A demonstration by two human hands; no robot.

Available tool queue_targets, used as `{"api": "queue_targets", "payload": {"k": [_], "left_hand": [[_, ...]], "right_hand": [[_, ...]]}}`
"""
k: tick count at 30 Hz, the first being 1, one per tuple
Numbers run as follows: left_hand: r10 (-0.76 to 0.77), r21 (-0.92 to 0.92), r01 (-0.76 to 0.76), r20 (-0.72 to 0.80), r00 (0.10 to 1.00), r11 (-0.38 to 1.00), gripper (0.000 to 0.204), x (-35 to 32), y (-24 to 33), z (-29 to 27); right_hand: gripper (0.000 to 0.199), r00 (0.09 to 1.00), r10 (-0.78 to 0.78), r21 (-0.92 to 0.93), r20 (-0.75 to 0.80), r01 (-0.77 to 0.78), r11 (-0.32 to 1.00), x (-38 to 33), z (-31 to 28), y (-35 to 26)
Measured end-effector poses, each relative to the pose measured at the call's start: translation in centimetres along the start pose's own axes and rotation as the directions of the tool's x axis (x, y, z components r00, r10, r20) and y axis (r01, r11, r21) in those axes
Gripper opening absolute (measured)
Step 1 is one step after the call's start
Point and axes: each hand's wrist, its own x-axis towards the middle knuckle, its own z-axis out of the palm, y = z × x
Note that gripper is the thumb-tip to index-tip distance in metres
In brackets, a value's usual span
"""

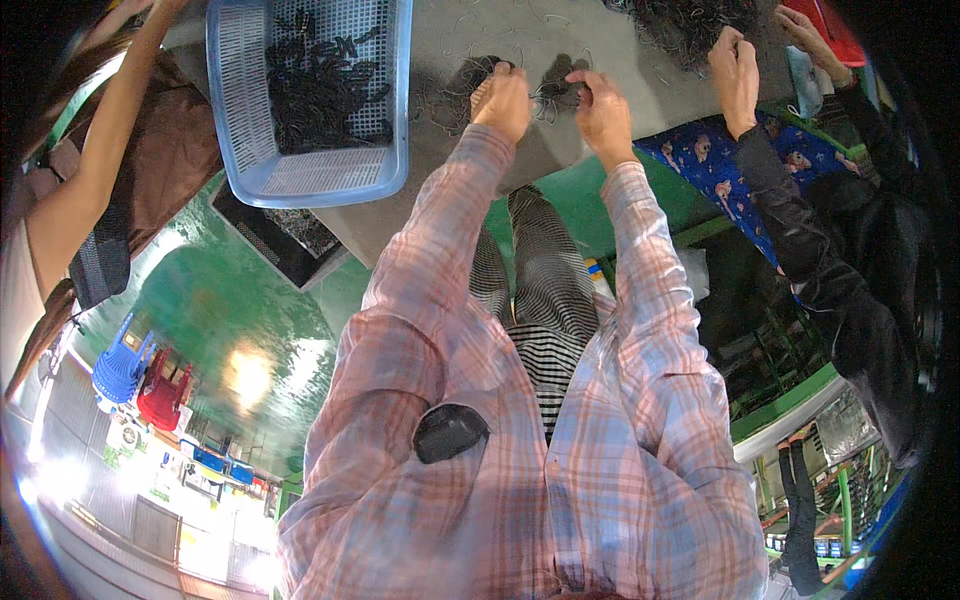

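My left hand (502, 102) is closed over the grey tabletop, its fingertips bent down beside a small pile of thin dark wire-like loops (452, 98). What it grips is hidden under the fingers. Just to the right, my right hand (604, 112) is curled with thumb and forefinger close together. A thin dark strand lies by its fingertips, too fine to make out. Between the two hands are a few more loops and the hands' shadows. At the left stands a light blue plastic basket (397, 120) holding many black cord-like pieces (320, 95).
A larger dark tangle (690, 25) lies at the table's far right, near a co-worker's hand (735, 80). Another person's arm (90, 190) reaches in at the left. Below the table edge sits a dark tray (275, 235). Blue and red stools (165, 390) stand behind.
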Motion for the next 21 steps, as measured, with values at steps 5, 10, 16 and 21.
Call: {"api": "queue_targets", "payload": {"k": [5, 10, 16, 21], "left_hand": [[0.108, -0.233, -0.106, -0.001, 0.994, 0.967, 0.023, -0.4, -2.2, 0.2], [-0.076, -0.949, 0.183, 0.170, 0.983, 0.256, 0.022, -1.8, -3.5, -1.0], [-0.123, -0.926, 0.224, 0.271, 0.955, -0.305, 0.027, -3.0, -2.9, -0.7], [-0.075, -0.729, 0.311, 0.443, 0.893, -0.610, 0.028, -2.6, -0.6, -1.2]], "right_hand": [[0.018, 0.999, -0.011, -0.057, 0.045, 0.013, 0.998, -0.4, 1.1, 0.3], [0.017, 0.998, -0.015, -0.063, 0.065, 0.019, 0.998, 0.0, 2.0, 0.8], [0.016, 0.999, 0.037, 0.061, -0.010, -0.036, 0.997, -0.3, 0.4, -1.2], [0.019, 0.962, -0.259, 0.203, 0.084, 0.238, 0.950, -1.4, -1.7, -8.0]]}}
